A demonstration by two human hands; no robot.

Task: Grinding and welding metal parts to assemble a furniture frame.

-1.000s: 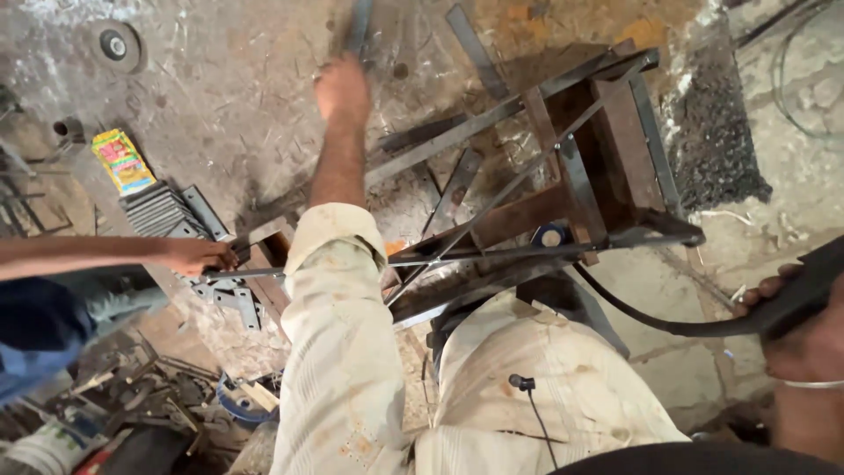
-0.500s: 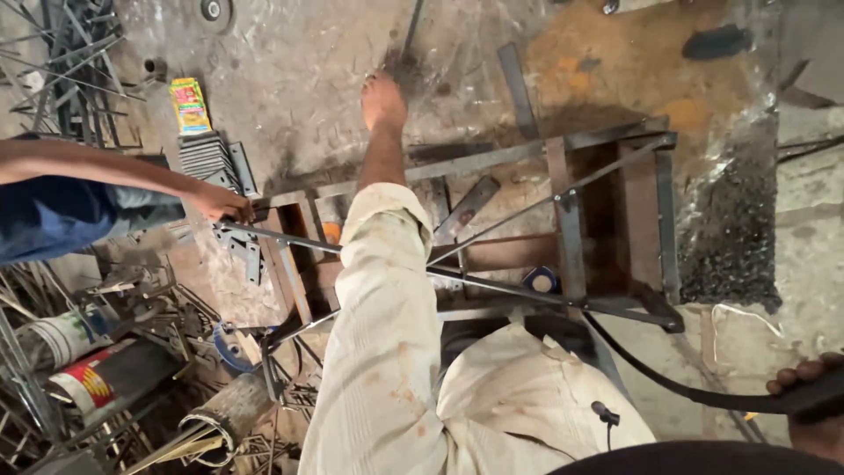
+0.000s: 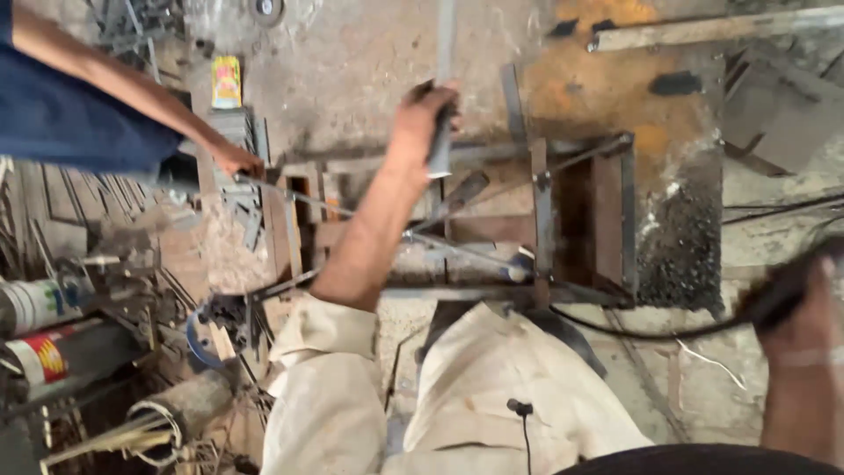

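Note:
My left hand (image 3: 425, 116) reaches forward and grips a grey metal bar (image 3: 442, 79) that stands upright over a rusty steel frame (image 3: 545, 220) on the floor. My right hand (image 3: 804, 321), at the right edge and blurred, holds a dark handle (image 3: 778, 295) with a black cable (image 3: 633, 332) running left toward the frame. A thin steel rod (image 3: 378, 224) lies across the frame. Another person in a blue sleeve holds the rod's far end with a hand (image 3: 236, 161) at the left.
Paint cans (image 3: 53, 352) and scrap metal pile up at the lower left. A yellow packet (image 3: 226, 81) lies on the floor at the top left. Black grit (image 3: 677, 255) lies right of the frame. A long steel bar (image 3: 712, 28) runs along the top right.
The view has swung right and closer. My left hand has taken hold of the upright metal bar. My right hand has risen into view with its handle.

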